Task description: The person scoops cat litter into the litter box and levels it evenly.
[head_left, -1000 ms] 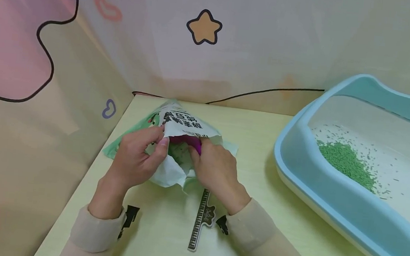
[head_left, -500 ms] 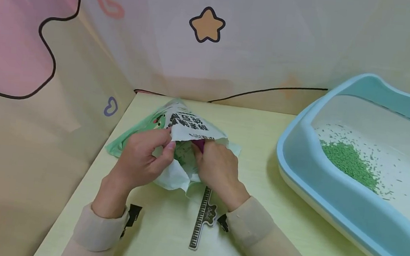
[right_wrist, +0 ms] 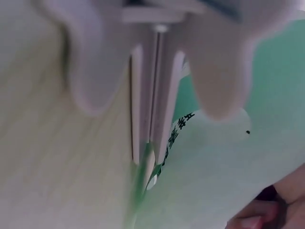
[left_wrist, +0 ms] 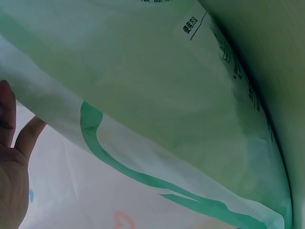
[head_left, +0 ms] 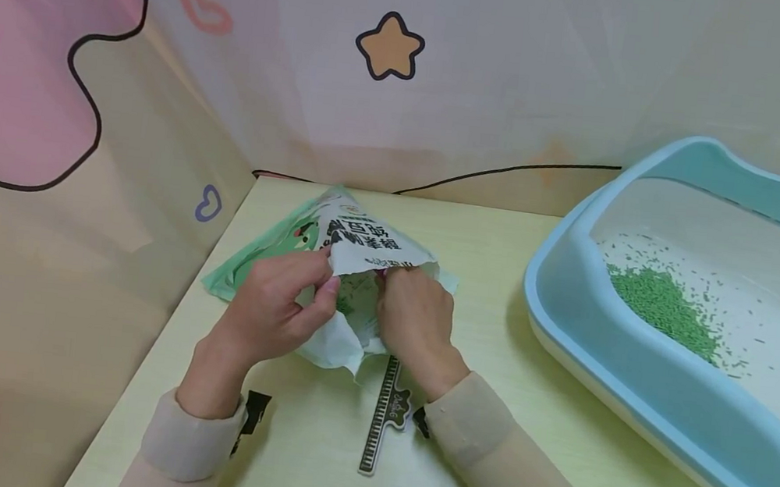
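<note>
A green and white bag [head_left: 375, 251] of cat litter lies on the table with its mouth toward me. Green pellets [head_left: 344, 304] show inside. My left hand [head_left: 279, 299] pinches the upper lip of the mouth between thumb and fingers, holding it raised. My right hand [head_left: 418, 313] reaches into the right side of the mouth, curled round the handle of a purple scoop [head_left: 382, 273]. Only a sliver of the scoop shows; the bag and hand hide the rest. In the right wrist view, a dark purple bit of the scoop [right_wrist: 267, 193] shows by the fingers [right_wrist: 257, 210].
A blue and white litter box [head_left: 571, 269] stands on the right, with a heap of green pellets [head_left: 661, 313] on its floor. A clip with a piano-key pattern [head_left: 381, 423] lies on the table [head_left: 308, 439] between my forearms. Patterned fabric walls [head_left: 491, 73] border the left and back.
My right hand has moved slightly deeper into the bag, and the purple scoop has nearly gone from sight. My left hand has shifted a little rightward with the bag's lip.
</note>
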A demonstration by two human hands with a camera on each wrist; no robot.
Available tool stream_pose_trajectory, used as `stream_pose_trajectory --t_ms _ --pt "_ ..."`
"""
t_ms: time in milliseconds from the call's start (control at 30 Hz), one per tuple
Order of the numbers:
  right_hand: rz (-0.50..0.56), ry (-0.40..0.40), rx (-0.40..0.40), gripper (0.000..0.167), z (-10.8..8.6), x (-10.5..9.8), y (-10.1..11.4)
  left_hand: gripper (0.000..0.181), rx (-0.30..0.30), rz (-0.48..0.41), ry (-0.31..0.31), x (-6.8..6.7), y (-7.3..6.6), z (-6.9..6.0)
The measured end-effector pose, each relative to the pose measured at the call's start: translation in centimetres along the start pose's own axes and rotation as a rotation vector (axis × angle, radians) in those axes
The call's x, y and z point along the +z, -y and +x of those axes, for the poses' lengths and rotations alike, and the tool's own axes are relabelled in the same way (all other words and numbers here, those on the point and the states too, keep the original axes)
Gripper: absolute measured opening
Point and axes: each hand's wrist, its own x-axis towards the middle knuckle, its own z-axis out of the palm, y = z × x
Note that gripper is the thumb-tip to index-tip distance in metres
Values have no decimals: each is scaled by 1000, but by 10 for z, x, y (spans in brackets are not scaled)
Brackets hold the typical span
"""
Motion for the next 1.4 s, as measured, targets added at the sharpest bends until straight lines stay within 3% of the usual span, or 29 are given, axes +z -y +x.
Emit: stream_pose_trajectory --t_ms 200,433,600,733,833,1100,1400 --pt "20 38 7 30 1 1 -1 18 0 16 13 0 0 1" --pt "117 168 36 38 1 -4 -3 20 4 23 12 0 1 2" --pt "158 269 73 31 3 -10 -6 20 0 23 16 -1 1 3" --pt "183 334 90 39 4 -14 -7 19 -1 23 17 -2 1 2" --pt "193 367 83 35 4 -14 -6 19 -6 23 19 -3 2 2" --pt "125 365 59 43 2 -15 -6 19 -9 28 15 -3 2 1" --pt "110 437 64 33 3 -22 -6 19 -6 29 5 -3 3 1"
